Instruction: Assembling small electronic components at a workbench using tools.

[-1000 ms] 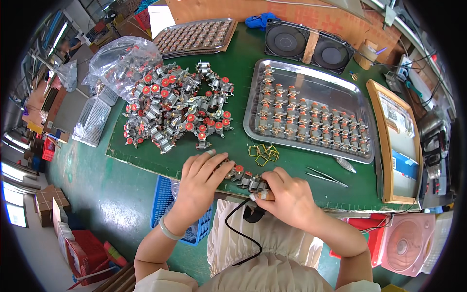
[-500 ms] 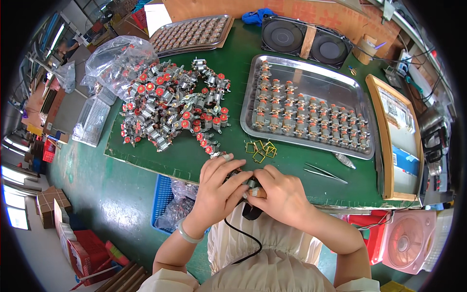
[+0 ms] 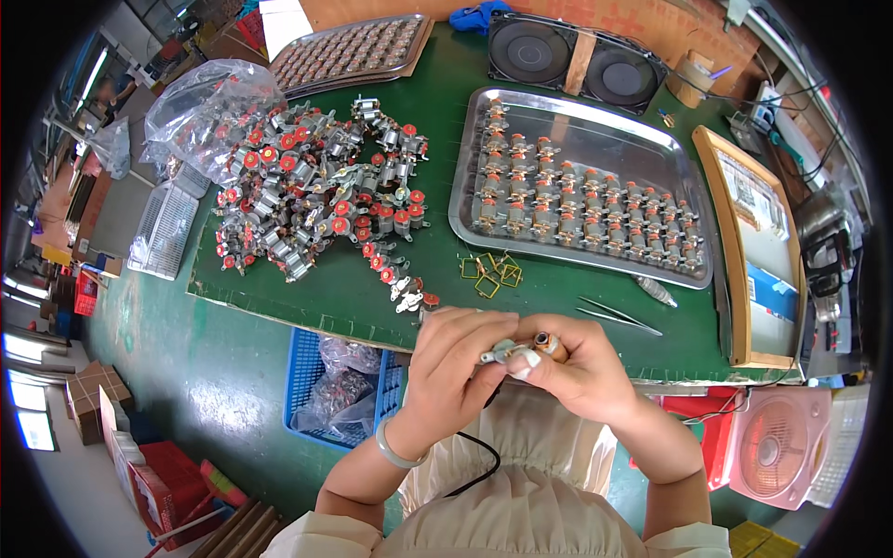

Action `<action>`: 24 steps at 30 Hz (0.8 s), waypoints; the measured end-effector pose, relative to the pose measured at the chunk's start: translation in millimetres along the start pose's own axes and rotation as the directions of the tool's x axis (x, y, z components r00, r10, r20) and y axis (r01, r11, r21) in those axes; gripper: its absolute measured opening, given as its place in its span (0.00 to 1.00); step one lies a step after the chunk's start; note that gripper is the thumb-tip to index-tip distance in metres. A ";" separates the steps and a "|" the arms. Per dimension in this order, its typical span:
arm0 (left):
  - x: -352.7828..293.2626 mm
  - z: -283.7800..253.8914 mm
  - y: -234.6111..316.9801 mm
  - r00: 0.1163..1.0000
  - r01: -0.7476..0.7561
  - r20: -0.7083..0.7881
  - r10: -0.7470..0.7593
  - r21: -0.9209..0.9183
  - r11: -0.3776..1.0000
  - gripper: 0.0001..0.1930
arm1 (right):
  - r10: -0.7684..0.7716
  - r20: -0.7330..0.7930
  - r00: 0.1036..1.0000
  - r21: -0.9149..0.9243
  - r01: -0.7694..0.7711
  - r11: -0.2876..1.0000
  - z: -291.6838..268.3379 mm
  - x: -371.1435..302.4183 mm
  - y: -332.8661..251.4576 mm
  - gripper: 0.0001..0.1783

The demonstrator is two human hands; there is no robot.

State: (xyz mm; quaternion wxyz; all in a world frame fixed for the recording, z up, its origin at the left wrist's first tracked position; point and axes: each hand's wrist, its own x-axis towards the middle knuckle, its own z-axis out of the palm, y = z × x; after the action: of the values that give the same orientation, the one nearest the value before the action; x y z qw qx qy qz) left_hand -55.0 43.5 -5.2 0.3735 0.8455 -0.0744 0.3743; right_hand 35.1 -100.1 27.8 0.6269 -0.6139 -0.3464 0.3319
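One metal part [image 3: 503, 352] (partly finger-hidden) | left hand [image 3: 451, 363]: pinching it | right hand [image 3: 591, 372]: clasping brown cylinder [image 3: 553, 348], lower end unseen

We log green desk [image 3: 679, 346], silver parts [image 3: 302, 186] with red tops, silver tray [image 3: 623, 144], yellow wire frames [image 3: 487, 270], brown cylinder [image 3: 553, 347], black speakers [image 3: 530, 53], blue lattice basket [image 3: 300, 372], pink fan [image 3: 767, 453], cream clothing [image 3: 521, 511].

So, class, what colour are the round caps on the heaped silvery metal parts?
The round caps are red, clearest in the head view.
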 end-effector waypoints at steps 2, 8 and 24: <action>0.1 -3.4 0.5 0.998 0.061 0.005 -0.061 -0.040 0.997 0.15 | -0.134 -0.085 0.987 -0.327 0.099 0.940 -3.9 -1.9 -7.6 0.17; 8.7 -6.3 14.3 0.959 0.278 0.123 -0.255 -0.238 0.931 0.15 | -0.536 -0.009 0.844 -0.591 0.428 0.684 -9.3 0.1 -1.5 0.19; -7.8 -2.6 10.5 0.936 0.290 -0.180 -0.304 -0.100 0.952 0.18 | -0.266 -0.217 0.939 -0.541 0.112 0.834 -15.5 12.7 2.6 0.19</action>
State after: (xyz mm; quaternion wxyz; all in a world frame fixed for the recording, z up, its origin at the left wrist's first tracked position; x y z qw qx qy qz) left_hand -66.3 36.6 -3.4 0.4614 0.7926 0.0772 0.3910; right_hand 55.0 -97.8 25.5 0.5102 -0.7637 -0.3894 0.0703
